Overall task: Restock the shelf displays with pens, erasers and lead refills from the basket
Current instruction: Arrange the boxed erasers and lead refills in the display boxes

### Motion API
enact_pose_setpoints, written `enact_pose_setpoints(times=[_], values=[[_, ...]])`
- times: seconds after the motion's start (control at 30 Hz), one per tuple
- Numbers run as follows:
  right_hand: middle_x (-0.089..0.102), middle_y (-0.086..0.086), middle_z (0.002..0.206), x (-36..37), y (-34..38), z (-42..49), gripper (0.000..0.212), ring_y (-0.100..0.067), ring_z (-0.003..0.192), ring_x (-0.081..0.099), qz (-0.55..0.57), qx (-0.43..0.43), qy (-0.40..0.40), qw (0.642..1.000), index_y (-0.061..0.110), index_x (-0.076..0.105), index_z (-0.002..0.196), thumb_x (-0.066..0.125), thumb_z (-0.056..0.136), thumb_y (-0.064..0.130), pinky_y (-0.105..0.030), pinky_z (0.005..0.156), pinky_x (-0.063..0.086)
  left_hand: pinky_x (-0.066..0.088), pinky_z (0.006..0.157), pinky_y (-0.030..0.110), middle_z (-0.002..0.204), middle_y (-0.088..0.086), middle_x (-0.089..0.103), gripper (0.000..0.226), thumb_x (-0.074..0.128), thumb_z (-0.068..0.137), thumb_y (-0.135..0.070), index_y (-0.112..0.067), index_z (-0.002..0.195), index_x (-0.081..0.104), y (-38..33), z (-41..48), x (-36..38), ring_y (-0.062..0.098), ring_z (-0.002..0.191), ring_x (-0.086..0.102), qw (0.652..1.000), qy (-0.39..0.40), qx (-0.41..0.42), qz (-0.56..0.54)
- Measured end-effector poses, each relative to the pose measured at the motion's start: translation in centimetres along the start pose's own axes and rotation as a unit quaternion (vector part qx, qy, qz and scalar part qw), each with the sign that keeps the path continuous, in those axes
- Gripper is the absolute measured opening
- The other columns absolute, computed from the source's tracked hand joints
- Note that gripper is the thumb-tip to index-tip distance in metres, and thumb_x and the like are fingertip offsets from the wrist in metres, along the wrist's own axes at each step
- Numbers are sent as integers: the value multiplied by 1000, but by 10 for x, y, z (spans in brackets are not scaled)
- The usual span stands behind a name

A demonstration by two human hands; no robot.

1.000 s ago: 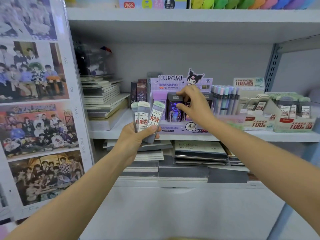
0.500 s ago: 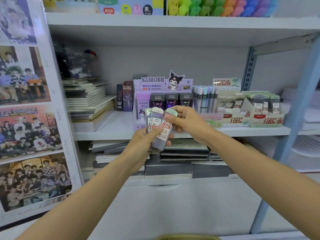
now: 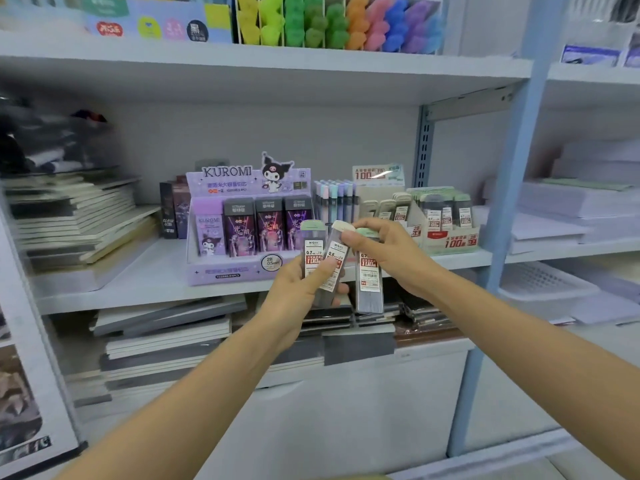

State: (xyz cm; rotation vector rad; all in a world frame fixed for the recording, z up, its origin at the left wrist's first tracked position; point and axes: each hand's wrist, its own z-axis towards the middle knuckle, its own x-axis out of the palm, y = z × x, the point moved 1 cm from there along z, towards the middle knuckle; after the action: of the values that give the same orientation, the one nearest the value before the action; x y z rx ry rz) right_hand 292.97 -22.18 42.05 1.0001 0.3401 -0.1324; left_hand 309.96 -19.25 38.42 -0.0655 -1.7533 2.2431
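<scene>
**Lead refills being split up in front of the middle shelf**

The middle shelf point(image 3: 138, 282) carries a purple Kuromi display point(image 3: 242, 181) at eleven o'clock from the hands and a green-and-white refill tray point(image 3: 450, 240) at two o'clock. The left hand point(image 3: 294, 299) is wrapped round two refill cases point(image 3: 322, 261), thumb across their labels. The right hand point(image 3: 391, 251) pinches a third case point(image 3: 369, 285) by its pale green cap, upright, just beside the pair at their three o'clock. The step in hand looks like singling out one case. Its label seems to read 0.7, so the next move likely calls for lifting it to the matching tray slot and sliding it in upright.
</scene>
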Motion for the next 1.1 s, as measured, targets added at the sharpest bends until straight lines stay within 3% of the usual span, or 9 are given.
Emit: enact_pose_setpoints(times=[0.1, 0.33, 0.43, 0.53, 0.63, 0.7, 0.77, 0.93, 1.1], values=[[70, 10, 77, -25, -1, 1, 14, -4, 75, 64, -19, -8, -12, 1000, 21, 69, 92, 63, 92, 34, -12, 73, 49, 57, 65, 27, 87, 1, 75, 29, 52, 98, -34, -12, 113, 64, 0, 12, 17, 18, 75, 72, 1000, 8, -18, 16], [74, -3, 86, -103, 11, 33, 14, -18, 77, 69, -60, 2, -121, 991, 22, 70, 96, 62, 94, 32, -35, 69, 56, 59, 62, 25, 82, 0, 73, 26, 47, 102, -27, -10, 104, 67, -11, 49, 24, 12, 67, 68, 999, -40, 19, 4], [75, 1, 83, -131, 12, 48, 20, -20, 75, 64, -110, -5, -153, 982, 16, 69, 101, 60, 95, 33, -33, 68, 52, 57, 57, 23, 74, -1, 69, 23, 48, 101, -24, -10, 104, 67, -15, 60, 22, 10, 63, 66, 998, -38, 43, 16], [74, 6, 78, -140, 9, 62, 16, -4, 68, 66, -148, -5, -164, 975, 18, 70, 98, 61, 94, 30, -22, 64, 50, 56, 60, 24, 79, 3, 68, 20, 51, 100, -21, -12, 103, 68, -16, 70, 22, 13, 67, 66, 998, -30, 60, 6], [74, 1, 88, -135, -1, 74, 17, -11, 76, 68, -187, -2, -157, 970, 16, 71, 102, 62, 94, 28, -30, 72, 55, 56, 60, 25, 80, 3, 69, 19, 52, 99, -21, -13, 105, 68, -14, 78, 22, 14, 67, 65, 998, -31, 60, 0], [74, -1, 91, -127, -8, 83, 16, -3, 69, 64, -215, -4, -136, 967, 17, 71, 102, 61, 95, 26, -24, 70, 54, 56, 59, 24, 79, 3, 69, 19, 53, 98, -21, -13, 106, 68, -11, 81, 20, 13, 66, 66, 998, -31, 56, -2], [74, 1, 91, -119, -14, 91, 14, 2, 82, 63, -230, 6, -120, 966, 19, 71, 101, 61, 94, 26, -26, 82, 52, 55, 57, 23, 78, 3, 69, 19, 52, 98, -21, -13, 106, 68, -8, 83, 18, 13, 64, 67, 998, -28, 56, -4], [73, 3, 100, -104, -21, 103, 18, -14, 95, 67, -256, 19, -105, 961, 19, 72, 105, 64, 92, 28, -42, 90, 54, 58, 59, 26, 79, 4, 72, 18, 54, 97, -19, -13, 107, 68, -7, 84, 15, 15, 67, 69, 998, -21, 53, -4], [71, 9, 82, -93, -30, 104, 9, -14, 85, 69, -288, 44, -46, 955, 24, 68, 98, 63, 92, 29, -45, 92, 53, 58, 61, 26, 79, 4, 73, 18, 54, 97, -18, -12, 108, 67, -6, 84, 14, 15, 69, 70, 999, -21, 43, 1]])
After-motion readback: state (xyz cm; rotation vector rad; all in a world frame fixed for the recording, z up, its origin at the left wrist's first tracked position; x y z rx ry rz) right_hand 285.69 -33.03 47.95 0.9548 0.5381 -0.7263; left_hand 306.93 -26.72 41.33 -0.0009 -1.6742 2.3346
